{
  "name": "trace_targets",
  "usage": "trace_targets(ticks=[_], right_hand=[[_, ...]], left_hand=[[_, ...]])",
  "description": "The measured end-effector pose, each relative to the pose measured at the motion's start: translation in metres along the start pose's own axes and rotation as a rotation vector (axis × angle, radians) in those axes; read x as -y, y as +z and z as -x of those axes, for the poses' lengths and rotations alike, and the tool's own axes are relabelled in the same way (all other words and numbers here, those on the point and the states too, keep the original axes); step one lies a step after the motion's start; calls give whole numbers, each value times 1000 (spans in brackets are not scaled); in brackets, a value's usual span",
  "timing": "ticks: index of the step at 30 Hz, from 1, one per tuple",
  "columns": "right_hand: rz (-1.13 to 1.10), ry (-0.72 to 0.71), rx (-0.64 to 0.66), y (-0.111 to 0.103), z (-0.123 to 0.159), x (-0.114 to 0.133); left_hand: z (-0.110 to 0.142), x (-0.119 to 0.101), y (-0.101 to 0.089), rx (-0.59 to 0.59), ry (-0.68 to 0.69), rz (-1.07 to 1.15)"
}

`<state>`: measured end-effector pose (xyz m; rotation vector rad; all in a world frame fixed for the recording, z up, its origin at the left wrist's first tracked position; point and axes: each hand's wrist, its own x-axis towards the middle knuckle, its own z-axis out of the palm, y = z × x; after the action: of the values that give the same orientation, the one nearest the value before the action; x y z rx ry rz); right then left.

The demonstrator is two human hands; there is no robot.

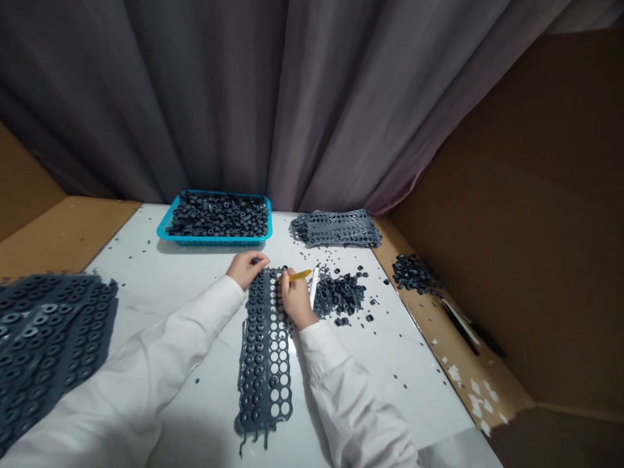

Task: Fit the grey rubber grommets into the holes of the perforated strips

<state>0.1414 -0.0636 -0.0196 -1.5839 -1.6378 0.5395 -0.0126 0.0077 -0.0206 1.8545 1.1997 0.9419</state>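
A dark grey rubber sheet (256, 364) with rows of round rings lies lengthwise before me on the white table. Its left columns still have their ring centres, while most of the right columns show open round holes. My left hand (246, 268) is at the sheet's far end with thumb and fingers pinched together; something small and dark may be between them, but I cannot make it out. My right hand (296, 300) is closed around a slim yellow tool (299, 275), over the sheet's far right edge. The tool's working tip is hidden by the fingers.
A blue basket (166, 229) full of small dark rubber rings stands at the back. Right of my right hand are a white stick (314, 286) and a pile of rubber bits (340, 294). Stacked sheets (344, 229) lie behind, more sheets (53, 338) at left, black-handled tools (461, 328) at right.
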Motion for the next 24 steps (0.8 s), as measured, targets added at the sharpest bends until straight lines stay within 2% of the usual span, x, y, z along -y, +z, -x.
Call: trace_targets(ticks=[2,5,11,17,20,24], right_hand=[[-56,8,-2,0,-1,-2],[-164,55,-39,1,-1,-6],[-329,106,-111,6,-1,-11],[-376,126,-111,7,0,-13],[-375,129,-99,7,-1,-13],[-348,140,-100,9,-1,-16]], left_hand=[[-4,0,-6,-44,-162,253],[-4,-3,-5,26,-378,608],[3,-15,5,245,-523,867],[6,-21,3,357,-582,1093],[6,-21,2,328,-613,1127],[2,-20,-1,178,-620,1087]])
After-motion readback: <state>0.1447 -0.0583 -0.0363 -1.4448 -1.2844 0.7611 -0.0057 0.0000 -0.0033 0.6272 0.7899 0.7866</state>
